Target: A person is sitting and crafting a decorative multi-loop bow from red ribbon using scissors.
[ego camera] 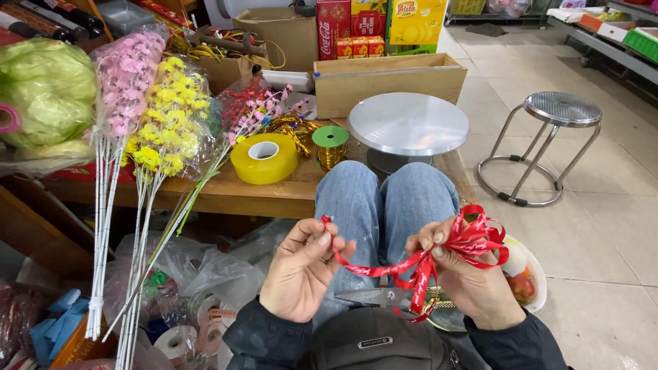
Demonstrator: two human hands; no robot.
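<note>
Head view takes in a wooden table [274, 195] far from the lap, with a silver turntable [408, 125] and a yellow tape roll [264, 157] on it. Nearer, over the knees, the left hand [299, 270] pinches one end of a red ribbon [425, 260]; the right hand [466, 274] grips its looped bunch. Scissors [373, 297] lie on the lap beneath.

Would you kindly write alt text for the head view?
Two hands work a shiny red ribbon over denim-clad knees: the right hand pinches its loops, the left hand its free end. Steel scissors lie on the lap.
</note>
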